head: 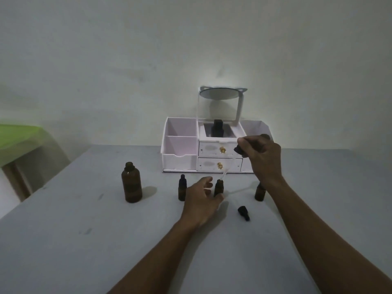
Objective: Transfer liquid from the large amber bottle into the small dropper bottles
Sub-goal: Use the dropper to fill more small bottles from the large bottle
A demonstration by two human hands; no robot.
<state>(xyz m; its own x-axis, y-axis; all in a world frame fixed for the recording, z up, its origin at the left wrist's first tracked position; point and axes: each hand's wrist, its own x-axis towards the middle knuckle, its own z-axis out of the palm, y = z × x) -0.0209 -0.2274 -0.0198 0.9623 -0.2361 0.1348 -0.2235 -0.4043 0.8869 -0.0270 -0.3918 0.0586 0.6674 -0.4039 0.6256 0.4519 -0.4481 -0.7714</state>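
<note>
The large amber bottle [131,183] stands uncapped on the grey table [84,240] at the left. Three small amber dropper bottles stand in a row: one capped [182,190], one open in the middle [219,187], one at the right [260,192] partly behind my right forearm. My left hand [201,200] holds the middle bottle with thumb and fingers. My right hand [262,154] pinches a dropper by its black bulb [239,150], raised and tilted. The dropper's glass tip [223,174] is at the middle bottle's mouth.
A loose black dropper cap [244,212] lies on the table in front of the right bottle. A white organiser [180,149] with drawers, compartments and a small mirror stands against the wall. A green surface [19,136] is at the far left.
</note>
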